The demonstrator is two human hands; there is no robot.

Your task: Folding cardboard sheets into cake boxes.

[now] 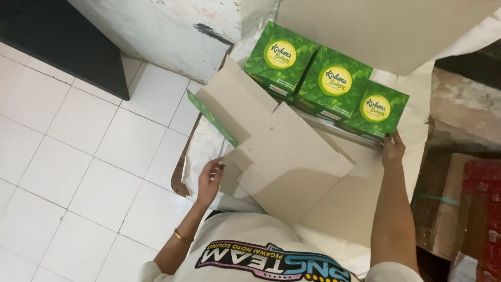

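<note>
**Both hands on cardboard at the worktable**

Fingers of the left hand curl against the near left edge of an unfolded box blank, thumb and fingers lightly pinching a small flap there. Across the table, the right hand reaches out with its fingertips pressed to the near corner of the rightmost green box; whether it actually grips that box or only touches it cannot be told.

That blank lies flat, grey-brown side up, over more sheets of the same cardboard, with one raised flap at its far left showing a green printed face. Three closed green boxes stand in a row along the far edge of the table, touching side by side, each with a leaf pattern and a round yellow label on its lid. Their contents are hidden. White floor tiles lie off the table's left edge.
</note>
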